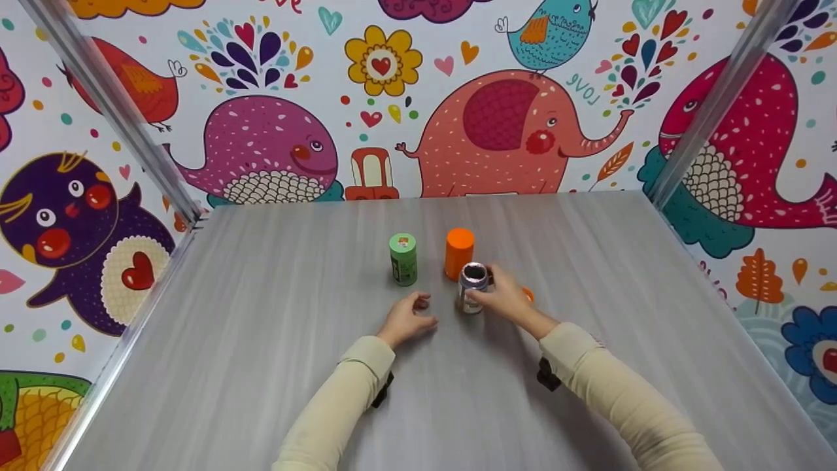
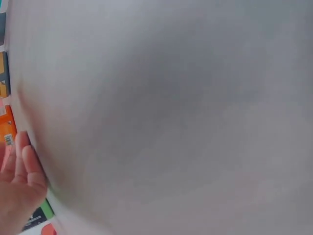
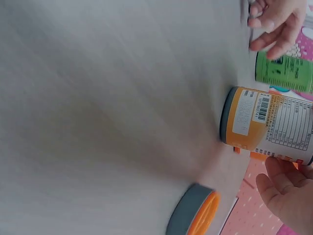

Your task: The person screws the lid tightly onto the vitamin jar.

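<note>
My right hand (image 1: 507,297) grips an open-topped can (image 1: 473,299) standing on the table, its thumb on the near side and its fingers on the far right. In the right wrist view the can (image 3: 269,125) shows an orange and white label with a barcode and a dark band at its base. My left hand (image 1: 407,319) hovers low over the table to the left, fingers loosely bent and holding nothing. Beyond it stands a green canister (image 1: 404,265) with a light green lid. An orange canister (image 1: 458,252) stands just behind the can.
A round, shallow lid-like piece (image 3: 193,210), dark grey outside and orange inside, lies on the table by my right wrist, mostly hidden in the head view. The grey table (image 1: 274,314) meets a cartoon-printed wall (image 1: 261,150) at the back, with metal posts (image 1: 706,111) at its corners.
</note>
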`<state>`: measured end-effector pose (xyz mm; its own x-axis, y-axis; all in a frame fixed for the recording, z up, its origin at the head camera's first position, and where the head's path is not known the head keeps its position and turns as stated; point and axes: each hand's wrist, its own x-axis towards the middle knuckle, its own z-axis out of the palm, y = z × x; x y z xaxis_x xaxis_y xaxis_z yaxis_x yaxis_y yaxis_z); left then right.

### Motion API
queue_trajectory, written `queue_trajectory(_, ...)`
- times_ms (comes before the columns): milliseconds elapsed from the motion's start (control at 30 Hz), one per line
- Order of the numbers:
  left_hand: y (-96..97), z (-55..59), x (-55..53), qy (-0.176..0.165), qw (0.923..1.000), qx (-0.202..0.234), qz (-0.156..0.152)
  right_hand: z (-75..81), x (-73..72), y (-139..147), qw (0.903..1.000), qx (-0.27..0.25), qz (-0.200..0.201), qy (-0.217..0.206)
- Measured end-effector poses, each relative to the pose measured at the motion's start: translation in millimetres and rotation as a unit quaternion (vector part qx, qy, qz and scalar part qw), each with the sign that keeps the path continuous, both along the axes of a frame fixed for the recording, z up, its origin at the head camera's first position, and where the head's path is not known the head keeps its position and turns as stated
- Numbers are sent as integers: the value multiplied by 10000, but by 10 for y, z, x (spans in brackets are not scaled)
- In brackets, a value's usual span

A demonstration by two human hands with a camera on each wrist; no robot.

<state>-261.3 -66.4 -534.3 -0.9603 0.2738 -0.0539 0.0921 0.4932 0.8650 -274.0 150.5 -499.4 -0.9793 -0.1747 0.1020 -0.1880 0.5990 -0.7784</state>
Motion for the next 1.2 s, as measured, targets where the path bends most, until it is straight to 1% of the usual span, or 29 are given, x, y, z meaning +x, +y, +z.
queue_trajectory(133, 10, 22, 27, 87, 9997, 241, -15, 15, 59, -82, 9997, 142, 160, 94)
queue_trajectory(233, 46, 43, 55, 100, 9995, 307, -48, 21, 99, -144, 9995, 170, 229, 148)
queue_trajectory(367, 88, 65, 79, 100, 9997, 186, -103, 10, 132, -214, 9996, 103, 239, 51)
queue_trajectory(467, 104, 77, 85, 88, 9999, 38, -53, -3, 132, -243, 9996, 39, 270, -119)
queue_trajectory(533, 107, 87, 85, 55, 10000, -40, 1, -5, 125, -244, 9991, 6, 350, -229)
queue_trajectory(600, 105, 97, 85, 13, 10000, -76, 55, 4, 115, -222, 9981, -29, 518, -322)
queue_trajectory(633, 104, 103, 86, -13, 9999, -79, 77, 11, 112, -196, 9975, -11, 622, -345)
queue_trajectory(733, 102, 117, 82, 130, 9999, -45, 50, 33, 92, -59, 9943, 169, 1037, -175)
queue_trajectory(800, 118, 127, 79, 187, 9998, -11, 31, 37, 73, 78, 9921, 413, 1185, -19)
queue_trajectory(867, 143, 134, 79, 208, 9998, 14, 17, 15, 39, 227, 9900, 622, 1249, 190)
queue_trajectory(933, 178, 150, 82, 84, 9999, 49, 27, -14, 7, 373, 9907, 624, 1202, 89)
queue_trajectory(1033, 235, 159, 81, -42, 9999, 141, 17, -63, -30, 571, 9928, 374, 1125, -173)
queue_trajectory(1100, 274, 161, 77, -111, 9998, 186, 21, -89, -42, 686, 9934, 310, 1044, -360)
queue_trajectory(1200, 332, 154, 67, -168, 9996, 236, 25, -136, -49, 818, 9932, 416, 941, -542)
